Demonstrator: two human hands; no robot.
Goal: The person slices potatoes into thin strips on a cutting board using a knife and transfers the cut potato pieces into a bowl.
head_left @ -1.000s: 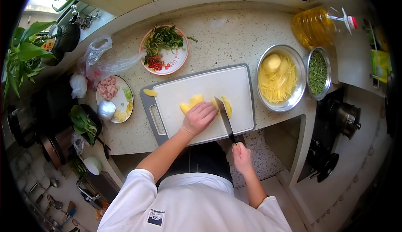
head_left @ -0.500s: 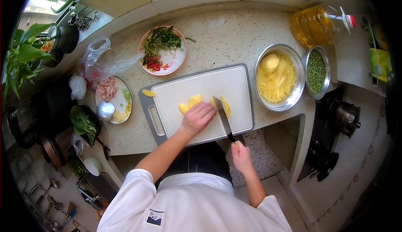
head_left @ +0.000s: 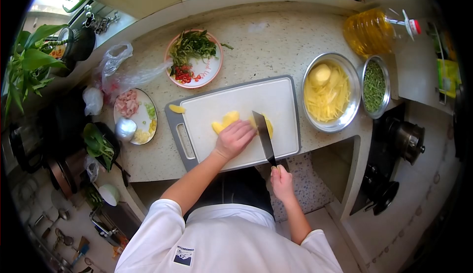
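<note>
A white cutting board [head_left: 212,103] with a grey rim lies on the counter. On it, my left hand [head_left: 235,139] is closed over peeled potato, fingers together and tips beside the blade. Potato pieces [head_left: 228,118] show past its knuckles. My right hand [head_left: 282,183] grips the handle of a kitchen knife [head_left: 264,139]. The blade points away from me, close to the left fingertips, and partly covers thin potato slices [head_left: 269,127] on its right. A single slice [head_left: 177,109] rests near the board's upper left corner. The potato under my left fingers is mostly hidden.
Right of the board stands a steel bowl [head_left: 353,108] of potato shreds, beside a smaller bowl [head_left: 365,106] of chopped greens and an oil bottle [head_left: 367,30]. Behind is a plate [head_left: 211,71] with greens and red chilli; at left, a plate [head_left: 143,101] with meat. A stove [head_left: 382,162] is at right.
The knife blade has tilted and now shows a broader face, covering more of the slices on its right. My left hand keeps its place on the potato. The whole view has shifted slightly.
</note>
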